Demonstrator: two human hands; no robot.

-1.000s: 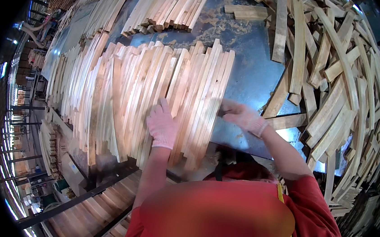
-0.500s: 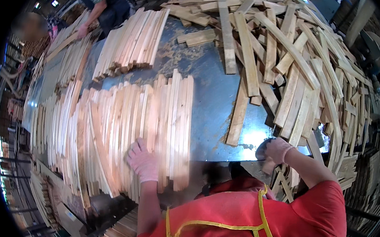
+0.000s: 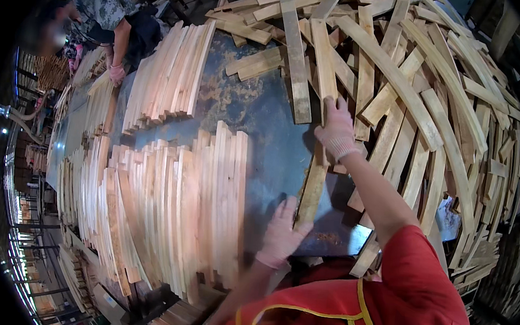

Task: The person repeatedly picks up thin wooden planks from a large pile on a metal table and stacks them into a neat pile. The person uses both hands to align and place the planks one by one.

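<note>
Both my hands wear pale pink gloves. My right hand (image 3: pixel 338 135) lies over the lower end of a long wooden slat (image 3: pixel 324 63), its fingers stretched forward and apart; the glove hides the contact. Below that hand, another slat (image 3: pixel 311 195) runs along the metal tabletop toward me. Beside its near end is my left hand (image 3: pixel 281 235), open with fingers spread, its thumb side close to the wood. Whether it touches the slat I cannot tell.
A heap of loose slats (image 3: pixel 395 106) fills the right side of the metal table (image 3: pixel 274 145). Pale slats (image 3: pixel 175 211) lie side by side at left, with another bundle (image 3: pixel 172 71) behind. At far left, a person (image 3: pixel 102 19) in a camouflage top handles slats.
My left hand has left the pale slats and moved right. My right hand has gone from the table's near edge up to the heap; the dark round object it was at is out of sight.
</note>
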